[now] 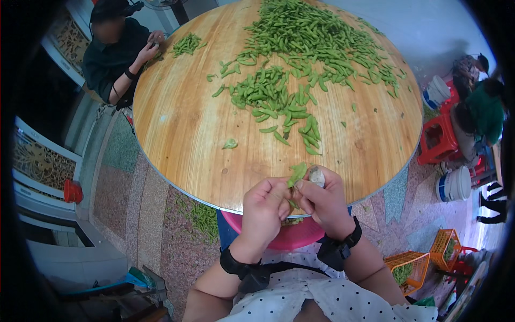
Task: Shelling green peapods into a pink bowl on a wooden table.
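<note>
Over the table's near edge my left hand (263, 209) and my right hand (328, 201) meet, fingers pinched together on a green soybean pod (296, 174). The pod sticks up between the fingertips; its lower part is hidden by them. A whitish, worn cover (316, 176) wraps a finger of my right hand. Under both hands, at my lap, a pink basin (300, 236) shows in part, its contents mostly hidden by my hands. Beyond them, a loose group of soybean pods (263, 94) trails toward me across the round wooden table (188, 145).
A large heap of pods (306, 27) covers the table's far side. Across to the left, a person (115, 53) handles something beside a small pod pile (188, 44). Pods litter the floor (201, 220). At right are red stools (437, 139), white buckets (453, 184) and orange crates (410, 268).
</note>
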A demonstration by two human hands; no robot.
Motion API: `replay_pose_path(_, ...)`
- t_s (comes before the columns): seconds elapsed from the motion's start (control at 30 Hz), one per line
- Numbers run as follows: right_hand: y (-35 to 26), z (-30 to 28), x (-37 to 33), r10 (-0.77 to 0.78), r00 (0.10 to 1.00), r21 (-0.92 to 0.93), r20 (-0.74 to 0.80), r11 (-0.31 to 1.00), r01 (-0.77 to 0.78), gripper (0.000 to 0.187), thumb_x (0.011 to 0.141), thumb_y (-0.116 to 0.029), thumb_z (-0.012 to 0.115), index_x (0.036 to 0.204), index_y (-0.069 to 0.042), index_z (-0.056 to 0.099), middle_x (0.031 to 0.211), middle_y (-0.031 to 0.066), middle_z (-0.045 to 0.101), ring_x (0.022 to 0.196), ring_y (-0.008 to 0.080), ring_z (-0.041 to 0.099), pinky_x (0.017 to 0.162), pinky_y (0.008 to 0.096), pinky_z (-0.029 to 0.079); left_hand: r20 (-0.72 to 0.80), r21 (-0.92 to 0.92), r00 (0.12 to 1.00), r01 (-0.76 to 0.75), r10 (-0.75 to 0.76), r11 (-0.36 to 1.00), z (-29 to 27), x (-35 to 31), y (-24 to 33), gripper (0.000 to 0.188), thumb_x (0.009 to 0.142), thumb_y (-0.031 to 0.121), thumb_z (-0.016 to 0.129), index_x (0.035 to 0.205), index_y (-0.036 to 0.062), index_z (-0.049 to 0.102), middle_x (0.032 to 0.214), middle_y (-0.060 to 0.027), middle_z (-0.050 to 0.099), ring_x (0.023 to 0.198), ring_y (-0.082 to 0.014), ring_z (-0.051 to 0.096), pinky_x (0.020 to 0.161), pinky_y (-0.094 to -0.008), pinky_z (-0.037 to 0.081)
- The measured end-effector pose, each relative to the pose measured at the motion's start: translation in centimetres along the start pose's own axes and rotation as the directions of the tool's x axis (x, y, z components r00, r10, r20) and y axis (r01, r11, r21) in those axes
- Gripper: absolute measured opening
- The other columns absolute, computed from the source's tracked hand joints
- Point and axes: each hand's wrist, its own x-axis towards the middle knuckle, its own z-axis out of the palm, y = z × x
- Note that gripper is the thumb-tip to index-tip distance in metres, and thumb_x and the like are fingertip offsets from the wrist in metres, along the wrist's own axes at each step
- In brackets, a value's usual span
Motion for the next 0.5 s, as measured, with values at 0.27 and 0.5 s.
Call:
replay_pose_path(0.27,-0.5,-0.1,0.8,0.034,0.997,-0.118,-0.068,0.992,-0.042,0.011,0.077,-0.003,0.058,0.071,-0.003,0.049,0.056,-0.0002,0.049,0.042,0.0039,0.042,0.037,0.0197,0.030,0.047,0.353,0.976,-0.216,0.214,0.910,0.0,0.5,0.0,0.012,0.086,0.004,0.052,0.093,-0.0041,0.057,0.069,-0.0043,0.055,0.047,-0.0069,0.045,0.045,-0.0204,0.038)
replay_pose_path(0.5,0.0,-0.3,0.8,-0.025,0.996,-0.257,-0.090,0.966,0.001,0.012,0.076,-0.005,0.060,0.069,-0.004,0.050,0.059,-0.0034,0.050,0.049,0.0012,0.042,0.042,0.0188,0.032,0.060,0.315,0.985,-0.172,0.161,0.933,-0.5,0.6,0.0,0.010,0.084,0.003,0.055,0.090,-0.0041,0.058,0.066,-0.0041,0.055,0.046,-0.0076,0.046,0.044,-0.0200,0.037)
